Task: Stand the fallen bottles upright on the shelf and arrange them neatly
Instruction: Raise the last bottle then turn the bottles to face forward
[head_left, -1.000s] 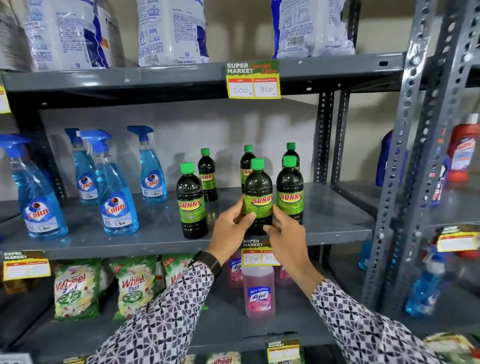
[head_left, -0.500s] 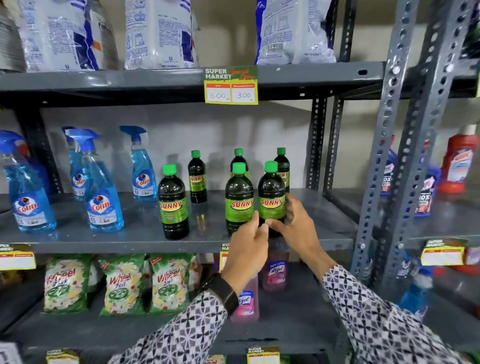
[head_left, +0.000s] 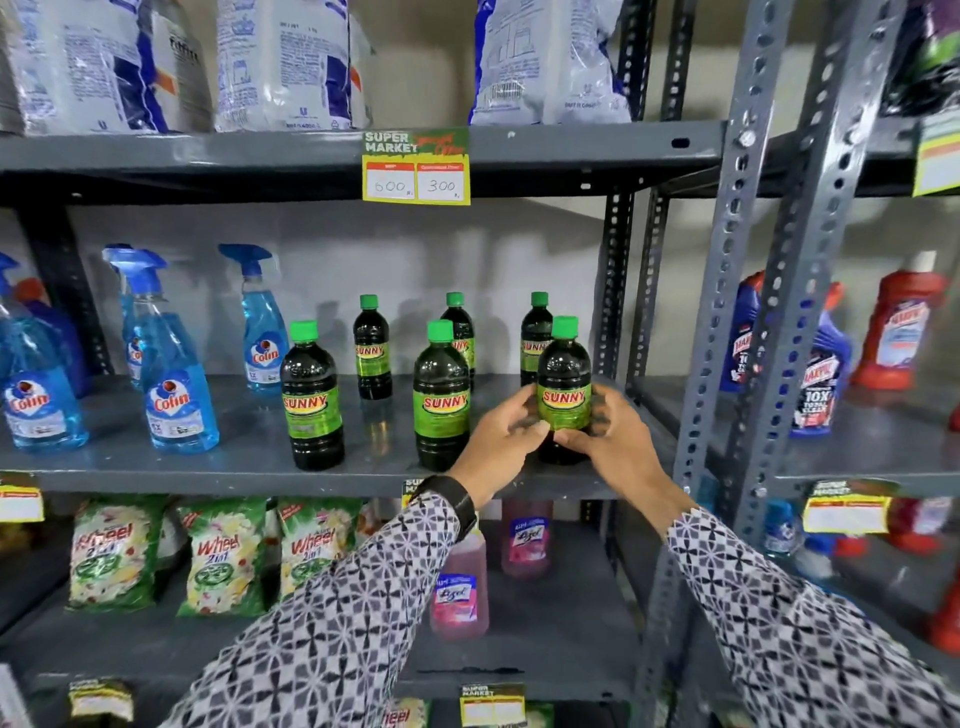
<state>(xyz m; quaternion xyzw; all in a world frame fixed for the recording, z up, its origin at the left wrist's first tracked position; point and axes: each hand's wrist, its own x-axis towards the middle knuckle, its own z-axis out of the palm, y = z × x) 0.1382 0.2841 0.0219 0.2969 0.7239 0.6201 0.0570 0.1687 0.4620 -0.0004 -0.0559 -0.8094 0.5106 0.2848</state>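
I have both hands on the front right bottle, a dark one with a green cap and a SUNNY label, standing upright near the front edge of the middle shelf; my left hand curls its grip around the bottle's left side at label height, and my right hand closes its grip on the lower right, thumb under the label; I judge the two-sided hold is there to slide or turn it so the label faces out and it lines up with its neighbours; the front middle bottle and the front left bottle stand upright along the same front line, well apart from each other; three smaller-looking bottles stand upright in a back row; no bottle lies fallen in view, so I reckon the work is at the tidying stage; both forearms reach up and forward in patterned sleeves, wrists angled inward, a black watch on the left wrist.
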